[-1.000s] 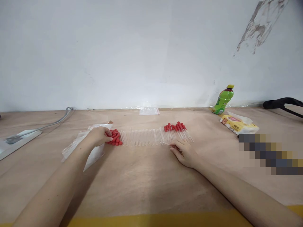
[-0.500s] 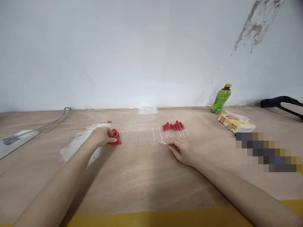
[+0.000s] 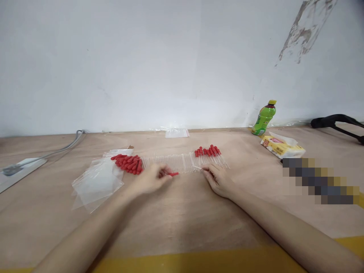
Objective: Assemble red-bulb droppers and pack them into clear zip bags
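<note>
My left hand (image 3: 155, 177) pinches a red rubber dropper bulb (image 3: 174, 174), its narrow end pointing right. My right hand (image 3: 217, 179) is closed on a thin clear glass tube (image 3: 197, 167), whose free end points left toward the bulb; the two are apart. Behind my hands lies a row of similar clear tubes (image 3: 178, 162). To the left is a pile of loose red bulbs (image 3: 127, 163). Beyond my right hand rest several tubes with red bulbs fitted, the finished droppers (image 3: 209, 151), bulbs pointing toward the wall.
Clear plastic bags (image 3: 98, 182) lie fanned at the left, with another bag (image 3: 176, 133) by the wall. A grey cable (image 3: 65, 146) runs at far left. On the right stand a green bottle (image 3: 264, 119), a tissue pack (image 3: 281, 147) and a black handle-like object (image 3: 335, 122).
My left hand has moved right from the pile of red bulbs, carrying one bulb toward the tube. My right hand stays in nearly the same place with its tube.
</note>
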### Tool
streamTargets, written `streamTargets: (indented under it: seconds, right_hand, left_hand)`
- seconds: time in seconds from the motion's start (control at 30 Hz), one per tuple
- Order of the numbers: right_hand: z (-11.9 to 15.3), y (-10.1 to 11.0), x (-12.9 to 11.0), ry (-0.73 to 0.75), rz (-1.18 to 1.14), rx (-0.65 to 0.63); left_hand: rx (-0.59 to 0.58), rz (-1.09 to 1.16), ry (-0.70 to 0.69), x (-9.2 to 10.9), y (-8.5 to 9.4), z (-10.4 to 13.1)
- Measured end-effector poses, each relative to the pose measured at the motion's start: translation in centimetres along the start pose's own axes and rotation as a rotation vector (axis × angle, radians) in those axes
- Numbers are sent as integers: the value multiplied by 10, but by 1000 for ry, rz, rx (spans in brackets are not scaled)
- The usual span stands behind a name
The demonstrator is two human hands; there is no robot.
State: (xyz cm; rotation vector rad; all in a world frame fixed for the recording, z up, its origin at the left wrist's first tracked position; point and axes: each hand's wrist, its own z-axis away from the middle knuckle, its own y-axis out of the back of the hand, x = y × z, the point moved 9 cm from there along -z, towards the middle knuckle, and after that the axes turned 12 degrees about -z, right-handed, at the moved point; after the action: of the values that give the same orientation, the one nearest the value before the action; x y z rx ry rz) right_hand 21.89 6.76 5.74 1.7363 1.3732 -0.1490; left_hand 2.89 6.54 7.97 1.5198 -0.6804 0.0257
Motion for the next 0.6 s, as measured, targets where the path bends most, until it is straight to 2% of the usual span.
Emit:
streamTargets:
  seconds: [0.07,0.13,0.23,0.4,0.5,0.6]
  right_hand:
    - [0,0,-1,-13,6,-5]
    - [-1,-1,-2,-20,10,-20]
    - [-1,-6,-4,-21,-8,-28]
    - [1,-19,-15,-12,-95,-69]
    - [2,-23,-21,-18,-134,-78]
    - [2,-23,-24,-26,-152,-73]
  left_hand:
    - [1,-27,-49,12,-26,0]
    - [72,-57,-66,15,-38,1]
    - [177,-82,-102,16,-41,4]
    - [252,-43,-158,22,-39,3]
    - [288,102,-113,18,-39,1]
    - [230,333,-65,11,-47,0]
